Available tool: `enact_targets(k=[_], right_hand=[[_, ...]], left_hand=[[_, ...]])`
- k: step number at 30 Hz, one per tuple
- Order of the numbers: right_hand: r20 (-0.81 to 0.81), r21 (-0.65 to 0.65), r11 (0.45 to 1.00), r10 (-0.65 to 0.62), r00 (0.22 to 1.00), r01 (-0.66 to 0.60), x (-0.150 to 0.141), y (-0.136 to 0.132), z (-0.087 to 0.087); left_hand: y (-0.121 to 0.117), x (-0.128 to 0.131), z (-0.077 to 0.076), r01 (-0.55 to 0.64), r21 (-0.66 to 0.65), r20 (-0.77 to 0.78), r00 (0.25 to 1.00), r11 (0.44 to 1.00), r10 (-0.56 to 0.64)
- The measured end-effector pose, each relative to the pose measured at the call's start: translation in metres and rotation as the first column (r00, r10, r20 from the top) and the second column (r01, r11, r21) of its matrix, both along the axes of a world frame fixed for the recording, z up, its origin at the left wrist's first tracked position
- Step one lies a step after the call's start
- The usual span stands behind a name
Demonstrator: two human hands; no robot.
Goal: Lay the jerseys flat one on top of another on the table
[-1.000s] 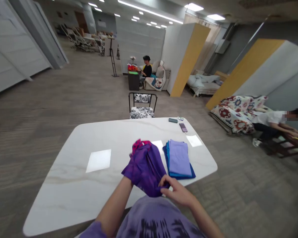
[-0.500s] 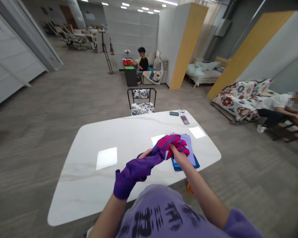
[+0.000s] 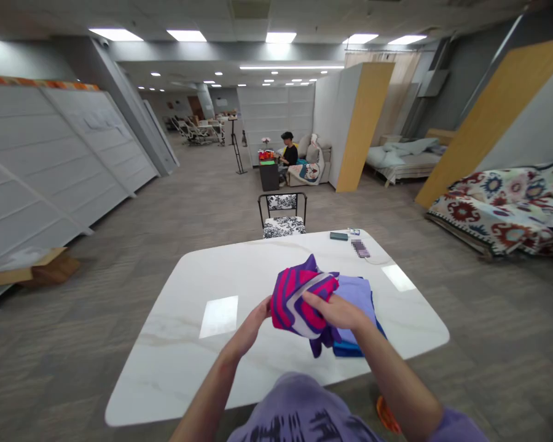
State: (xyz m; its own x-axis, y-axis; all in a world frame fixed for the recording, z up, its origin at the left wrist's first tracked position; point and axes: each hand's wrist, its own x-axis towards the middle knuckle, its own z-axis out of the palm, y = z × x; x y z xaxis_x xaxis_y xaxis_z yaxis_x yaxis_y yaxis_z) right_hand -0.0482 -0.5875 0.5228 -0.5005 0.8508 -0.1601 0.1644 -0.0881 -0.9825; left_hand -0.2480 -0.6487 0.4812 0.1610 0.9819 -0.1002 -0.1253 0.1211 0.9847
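A purple, pink and white garment (image 3: 299, 299) is bunched up between both my hands above the white table (image 3: 221, 362). My left hand (image 3: 253, 321) pinches its left edge with closed fingers. My right hand (image 3: 335, 310) grips the cloth from the right, fingers curled over it. Just to the right lies a stack of folded cloths (image 3: 357, 307), lavender on top of blue, partly hidden by my right hand and the garment.
A dark phone (image 3: 338, 236) and a smaller device (image 3: 360, 248) lie near the table's far edge. A patterned chair (image 3: 283, 221) stands behind the table. A person sits at a sofa far back. A quilt-covered sofa (image 3: 502, 205) is at the right. A cardboard box (image 3: 37, 268) lies at the left wall.
The garment was stretched out long between my hands; now it is gathered into a compact bundle, pink side showing, with my hands close together beside the folded stack. The view has tilted up.
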Motion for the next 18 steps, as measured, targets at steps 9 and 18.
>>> enact_targets(k=[9,18], right_hand=[[0.045,0.331,0.912,0.243,0.969,-0.244,0.064,0.02,-0.027],[-0.125,0.23,0.973,0.049,0.991,-0.019,0.041,0.026,-0.05]], left_hand=[[0.026,0.084,0.002,-0.215,0.021,0.079,0.974,0.976,0.213],[0.014,0.099,0.035,-0.099,-0.039,-0.012,0.995,0.994,0.099]])
